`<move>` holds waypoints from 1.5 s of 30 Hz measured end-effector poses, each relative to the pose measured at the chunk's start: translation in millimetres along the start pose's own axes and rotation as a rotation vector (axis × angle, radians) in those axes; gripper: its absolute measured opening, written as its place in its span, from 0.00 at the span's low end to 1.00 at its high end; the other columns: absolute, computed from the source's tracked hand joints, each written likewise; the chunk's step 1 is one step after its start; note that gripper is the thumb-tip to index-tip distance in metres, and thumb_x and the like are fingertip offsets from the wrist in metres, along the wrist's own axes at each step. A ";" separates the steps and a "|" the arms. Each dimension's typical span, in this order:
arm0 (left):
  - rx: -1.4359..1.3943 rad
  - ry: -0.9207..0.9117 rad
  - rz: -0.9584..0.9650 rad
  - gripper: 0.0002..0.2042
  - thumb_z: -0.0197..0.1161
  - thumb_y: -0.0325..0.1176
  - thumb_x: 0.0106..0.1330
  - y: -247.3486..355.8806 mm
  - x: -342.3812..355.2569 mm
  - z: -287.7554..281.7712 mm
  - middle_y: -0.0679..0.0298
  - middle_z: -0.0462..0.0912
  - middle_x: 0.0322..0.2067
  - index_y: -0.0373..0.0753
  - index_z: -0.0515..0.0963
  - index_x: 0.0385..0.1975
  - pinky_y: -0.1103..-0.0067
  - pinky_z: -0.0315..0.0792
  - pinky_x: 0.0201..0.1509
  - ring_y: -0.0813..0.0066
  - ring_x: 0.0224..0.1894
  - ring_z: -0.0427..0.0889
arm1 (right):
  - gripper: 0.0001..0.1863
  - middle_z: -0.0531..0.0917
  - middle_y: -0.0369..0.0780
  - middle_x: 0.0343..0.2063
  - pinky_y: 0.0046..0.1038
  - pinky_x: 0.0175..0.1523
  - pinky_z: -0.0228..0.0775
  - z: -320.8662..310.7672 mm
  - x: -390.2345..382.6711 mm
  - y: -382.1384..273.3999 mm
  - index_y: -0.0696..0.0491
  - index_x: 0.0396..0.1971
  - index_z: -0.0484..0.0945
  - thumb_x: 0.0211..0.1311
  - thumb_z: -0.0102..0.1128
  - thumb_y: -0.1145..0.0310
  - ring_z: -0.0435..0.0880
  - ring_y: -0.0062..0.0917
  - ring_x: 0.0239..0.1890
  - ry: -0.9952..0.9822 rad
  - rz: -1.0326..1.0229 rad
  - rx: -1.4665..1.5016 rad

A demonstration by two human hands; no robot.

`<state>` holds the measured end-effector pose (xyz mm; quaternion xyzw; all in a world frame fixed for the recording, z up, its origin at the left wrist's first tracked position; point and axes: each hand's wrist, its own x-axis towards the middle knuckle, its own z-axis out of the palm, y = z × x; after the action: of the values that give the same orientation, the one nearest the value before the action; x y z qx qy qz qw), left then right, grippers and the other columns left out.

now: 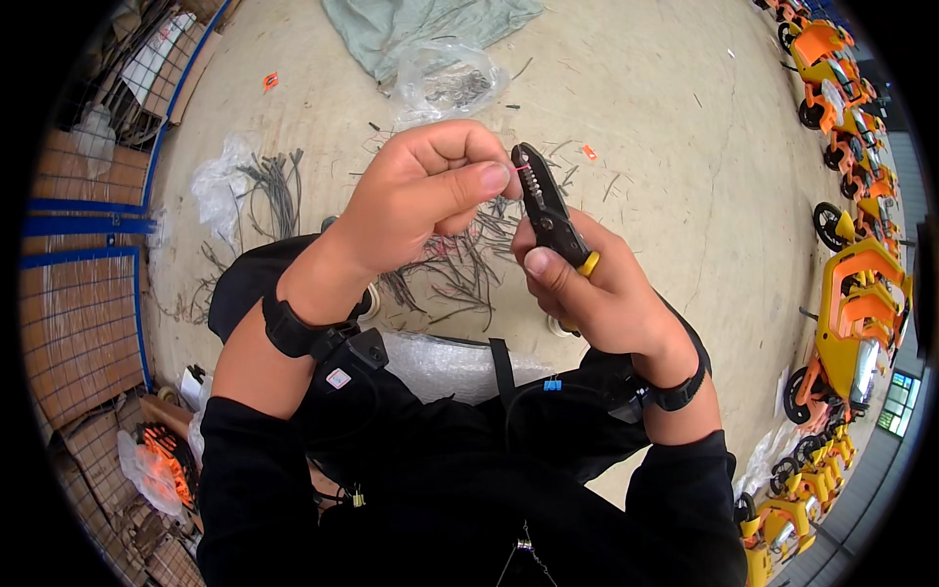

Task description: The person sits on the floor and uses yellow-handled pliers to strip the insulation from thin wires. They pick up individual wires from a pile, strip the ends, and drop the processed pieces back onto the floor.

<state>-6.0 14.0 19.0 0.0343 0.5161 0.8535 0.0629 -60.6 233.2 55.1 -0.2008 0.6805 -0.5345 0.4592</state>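
Observation:
Between the thumb and curled fingers of my left hand (430, 186) is a thin red wire (521, 168). Its end reaches the notched jaws of a black wire stripper (544, 201) near the tip. My right hand (597, 284) is wrapped round the tool's handles, where a bit of yellow grip (588, 263) shows. Whether the jaws are fully closed on the wire I cannot tell. Below my hands, many dark and red cut wires (455, 279) lie scattered on the floor. Most of the wire's length is hidden in my left fist.
A bundle of grey cables (279, 196) lies beside clear plastic (223, 186) at left. Ahead are a plastic bag (445, 83) and a green cloth (421, 24). Blue-framed mesh cages (83, 254) stand left; yellow-orange small bikes (851, 293) line the right. Bubble wrap (440, 367) lies between my legs.

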 end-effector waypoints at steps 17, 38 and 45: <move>0.122 0.136 -0.052 0.08 0.58 0.32 0.70 -1.2 2.9 2.4 0.67 0.81 0.32 0.33 0.76 0.37 0.89 0.51 0.20 0.92 0.18 0.60 | 0.11 0.80 0.38 0.34 0.25 0.46 0.69 -12.6 17.9 15.8 0.58 0.45 0.75 0.69 0.57 0.67 0.74 0.19 0.38 0.213 -0.119 -0.164; 0.223 0.245 -0.123 0.07 0.58 0.32 0.69 -11.5 2.1 -6.8 0.68 0.79 0.29 0.35 0.77 0.35 0.88 0.48 0.18 0.92 0.16 0.56 | 0.14 0.75 0.34 0.22 0.24 0.31 0.64 -37.7 47.1 33.4 0.58 0.42 0.76 0.69 0.56 0.61 0.69 0.16 0.25 0.349 -0.087 -0.250; 0.245 0.324 -0.207 0.07 0.58 0.32 0.69 -10.6 3.0 -8.8 0.72 0.75 0.25 0.35 0.77 0.34 0.87 0.46 0.17 0.92 0.15 0.53 | 0.15 0.74 0.33 0.20 0.24 0.28 0.63 -43.1 51.6 31.7 0.58 0.41 0.76 0.69 0.56 0.60 0.69 0.15 0.22 0.353 -0.015 -0.203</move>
<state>-9.3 11.6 5.5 -0.1488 0.6202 0.7678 0.0617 -115.6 228.2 5.3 -0.1543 0.7994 -0.4934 0.3061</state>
